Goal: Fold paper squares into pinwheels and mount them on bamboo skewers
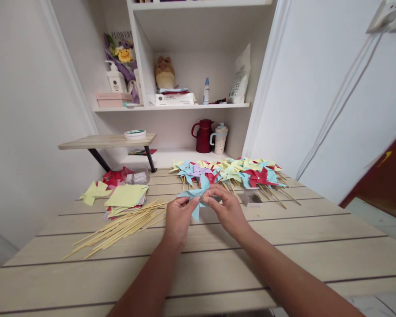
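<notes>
A light blue paper pinwheel (196, 213) is held up over the middle of the table, its folded blades spread out. My left hand (180, 215) pinches it from the left, thumb near its centre. From the right, my right hand (226, 210) closes thumb and fingers on the same pinwheel close to the middle. Whether a pin sits between my fingertips is too small to tell. Just behind my hands lie many finished pinwheels (231, 172) on sticks, in red, blue, yellow and purple. Loose wooden sticks (125, 226) lie to the left of my left hand.
Left of centre lie a stack of coloured paper squares (126, 196), a yellow folded paper (94, 192) and a clear box (137, 178). A small clear box (251, 199) stands right of my hands. A raised wooden shelf (107, 141), red jug (203, 136) and cup (220, 139) are behind.
</notes>
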`<state>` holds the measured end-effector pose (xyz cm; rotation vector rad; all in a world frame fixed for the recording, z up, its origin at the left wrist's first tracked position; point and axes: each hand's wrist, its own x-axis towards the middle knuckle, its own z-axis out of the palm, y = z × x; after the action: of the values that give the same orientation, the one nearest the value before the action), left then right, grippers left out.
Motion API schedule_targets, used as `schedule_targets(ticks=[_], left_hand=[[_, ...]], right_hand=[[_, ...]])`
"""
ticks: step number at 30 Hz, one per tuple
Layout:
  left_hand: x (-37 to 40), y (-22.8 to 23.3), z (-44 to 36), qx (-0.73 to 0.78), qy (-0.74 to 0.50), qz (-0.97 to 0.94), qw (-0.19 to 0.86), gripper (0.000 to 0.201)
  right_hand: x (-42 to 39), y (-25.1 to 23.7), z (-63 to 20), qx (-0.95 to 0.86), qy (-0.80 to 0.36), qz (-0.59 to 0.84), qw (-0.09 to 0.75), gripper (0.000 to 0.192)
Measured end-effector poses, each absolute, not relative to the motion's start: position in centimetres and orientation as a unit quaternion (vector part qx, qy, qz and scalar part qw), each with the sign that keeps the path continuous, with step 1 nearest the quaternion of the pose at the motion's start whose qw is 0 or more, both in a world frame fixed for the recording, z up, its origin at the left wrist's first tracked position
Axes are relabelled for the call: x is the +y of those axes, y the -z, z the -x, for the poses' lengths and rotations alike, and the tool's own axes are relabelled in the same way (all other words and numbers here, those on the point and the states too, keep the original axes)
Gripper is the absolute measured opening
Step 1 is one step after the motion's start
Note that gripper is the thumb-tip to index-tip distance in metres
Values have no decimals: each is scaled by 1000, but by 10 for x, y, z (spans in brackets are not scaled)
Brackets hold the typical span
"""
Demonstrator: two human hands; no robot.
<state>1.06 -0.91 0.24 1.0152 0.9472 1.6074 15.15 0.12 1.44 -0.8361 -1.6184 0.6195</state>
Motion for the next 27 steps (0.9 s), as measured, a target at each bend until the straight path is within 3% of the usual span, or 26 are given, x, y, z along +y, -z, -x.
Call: schedule_targets(ticks=[27], left_hand=[[-9,2,-14,392,-673,-451,437,21]], right_hand=[[-2,-18,-151,-670,-303,361,573,12]])
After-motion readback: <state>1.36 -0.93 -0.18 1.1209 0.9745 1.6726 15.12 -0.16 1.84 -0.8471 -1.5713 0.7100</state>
